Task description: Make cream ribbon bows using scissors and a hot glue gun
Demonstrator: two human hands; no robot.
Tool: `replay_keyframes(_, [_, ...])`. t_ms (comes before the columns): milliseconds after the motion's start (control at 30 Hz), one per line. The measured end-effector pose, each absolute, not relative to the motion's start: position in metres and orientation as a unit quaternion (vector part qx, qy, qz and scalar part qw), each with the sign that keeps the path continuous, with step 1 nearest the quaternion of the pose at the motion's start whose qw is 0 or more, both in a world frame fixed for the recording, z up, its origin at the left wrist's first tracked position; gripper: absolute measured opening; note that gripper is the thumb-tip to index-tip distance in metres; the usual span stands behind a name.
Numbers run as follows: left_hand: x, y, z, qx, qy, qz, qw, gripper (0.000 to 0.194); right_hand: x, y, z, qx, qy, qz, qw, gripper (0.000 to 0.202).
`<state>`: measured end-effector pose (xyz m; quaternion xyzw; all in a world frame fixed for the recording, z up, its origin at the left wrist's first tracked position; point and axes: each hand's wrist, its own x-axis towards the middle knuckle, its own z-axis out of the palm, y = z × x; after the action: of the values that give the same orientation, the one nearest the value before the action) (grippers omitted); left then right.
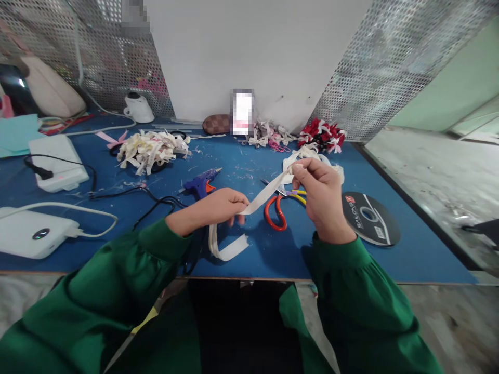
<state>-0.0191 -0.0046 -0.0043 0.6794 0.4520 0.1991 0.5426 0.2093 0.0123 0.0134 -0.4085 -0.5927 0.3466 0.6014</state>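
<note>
A cream ribbon (pixel 266 196) is stretched at a slant between my two hands above the blue table. My left hand (pixel 218 208) pinches it, and a loose end with a jagged cut hangs below and curls near the table's front edge. Higher up and to the right, my right hand (pixel 322 195) grips the ribbon between thumb and fingers. More cream ribbon lies just behind that hand. Under the stretched length sit red-handled scissors (pixel 276 215), beside a yellow-and-purple-handled cutting tool (pixel 298 195). A blue glue gun (pixel 201 183) rests beyond my left hand.
A black ribbon spool (pixel 370 219) lies at right. Cream ribbon pieces (pixel 150 149) and red-and-white bows (pixel 323 136) are heaped toward the back. A phone (pixel 242 112) leans on the white board. At left are a white power bank (pixel 37 232), a power strip (pixel 58 162) and black cables.
</note>
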Motion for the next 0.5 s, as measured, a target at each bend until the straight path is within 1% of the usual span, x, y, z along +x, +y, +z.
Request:
replay_keyframes(67, [-0.012, -0.007, -0.011, 0.707, 0.483, 0.310, 0.413, 0.019, 0.206, 0.009, 0.013, -0.413, -0.604, 0.367, 0.575, 0.012])
replay_keyframes(100, [-0.007, -0.008, -0.013, 0.707, 0.479, 0.365, 0.371, 0.023, 0.204, 0.007, 0.012, -0.413, -0.606, 0.370, 0.570, 0.011])
replay_keyframes(133, [-0.003, -0.010, -0.014, 0.702, 0.463, 0.405, 0.358, 0.025, 0.202, 0.005, 0.012, -0.414, -0.608, 0.371, 0.567, 0.011])
replay_keyframes(233, [0.009, -0.016, -0.012, 0.682, 0.416, 0.459, 0.389, 0.020, 0.197, 0.000, 0.011, -0.411, -0.621, 0.373, 0.553, 0.012])
replay_keyframes(367, [0.012, -0.021, -0.008, 0.637, 0.417, 0.450, 0.467, 0.013, 0.194, -0.003, 0.009, -0.406, -0.631, 0.375, 0.544, 0.012])
replay_keyframes(433, [0.011, -0.022, -0.008, 0.613, 0.414, 0.460, 0.491, 0.010, 0.194, -0.002, 0.009, -0.411, -0.630, 0.374, 0.542, 0.012])
replay_keyframes(500, [0.010, -0.022, -0.010, 0.604, 0.400, 0.476, 0.498, 0.012, 0.195, 0.000, 0.008, -0.416, -0.627, 0.374, 0.542, 0.012])
